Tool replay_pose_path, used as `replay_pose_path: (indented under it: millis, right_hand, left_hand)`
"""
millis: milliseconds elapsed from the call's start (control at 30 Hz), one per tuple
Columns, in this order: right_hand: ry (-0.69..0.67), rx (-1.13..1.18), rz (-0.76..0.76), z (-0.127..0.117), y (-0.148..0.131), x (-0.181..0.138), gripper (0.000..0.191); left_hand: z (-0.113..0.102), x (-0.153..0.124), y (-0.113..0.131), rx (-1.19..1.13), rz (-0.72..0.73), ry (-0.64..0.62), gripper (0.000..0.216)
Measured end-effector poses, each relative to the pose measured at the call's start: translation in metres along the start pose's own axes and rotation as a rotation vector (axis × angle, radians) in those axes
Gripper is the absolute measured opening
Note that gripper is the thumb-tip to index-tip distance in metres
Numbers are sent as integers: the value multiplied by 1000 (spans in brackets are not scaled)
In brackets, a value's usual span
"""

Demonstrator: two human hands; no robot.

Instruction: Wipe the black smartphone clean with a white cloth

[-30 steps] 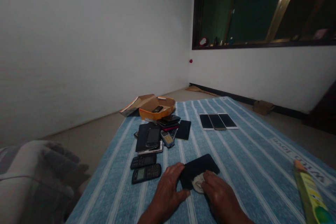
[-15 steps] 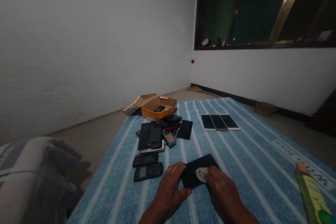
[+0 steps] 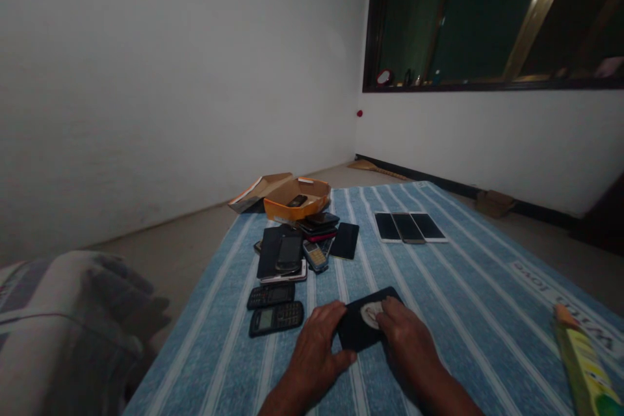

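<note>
A black smartphone (image 3: 358, 331) lies flat on a blue striped mat (image 3: 453, 299) close in front of me. My left hand (image 3: 316, 351) rests on the phone's left edge, thumb against its near edge, holding it down. My right hand (image 3: 407, 338) presses a small pale cloth pad (image 3: 370, 313) onto the phone's screen with closed fingers. Both wrists come in from the bottom of the view.
A pile of old phones (image 3: 297, 250) and two keypad phones (image 3: 273, 305) lie to the left. Three smartphones (image 3: 409, 226) lie side by side farther back. An orange cardboard box (image 3: 292, 198) holds one phone. A yellow-green bottle (image 3: 582, 364) lies at right, a blurred bundle (image 3: 58, 331) at left.
My right hand has slid the cloth pad away from me, from the phone's near edge toward its middle. My left hand has stayed on the phone's left edge.
</note>
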State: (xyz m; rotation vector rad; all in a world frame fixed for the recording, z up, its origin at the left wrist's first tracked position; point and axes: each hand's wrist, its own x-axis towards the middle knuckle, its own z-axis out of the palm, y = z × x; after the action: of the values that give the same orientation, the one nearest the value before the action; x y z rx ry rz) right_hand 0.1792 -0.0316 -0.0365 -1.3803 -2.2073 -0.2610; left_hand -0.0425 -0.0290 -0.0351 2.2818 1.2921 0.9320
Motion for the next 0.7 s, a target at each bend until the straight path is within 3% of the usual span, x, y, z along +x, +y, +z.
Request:
replay_pose_path:
  millis: [100, 433, 700]
  right_hand:
    - [41, 47, -62, 0, -11, 5, 31]
    - [-40, 147, -170, 7, -45, 42, 11]
    - [-125, 223, -182, 4, -47, 60, 18]
  left_hand:
    - [0, 0, -1, -2, 0, -10, 68]
    - [6, -5, -2, 50, -87, 57, 78]
    - [11, -5, -5, 33, -103, 67, 84]
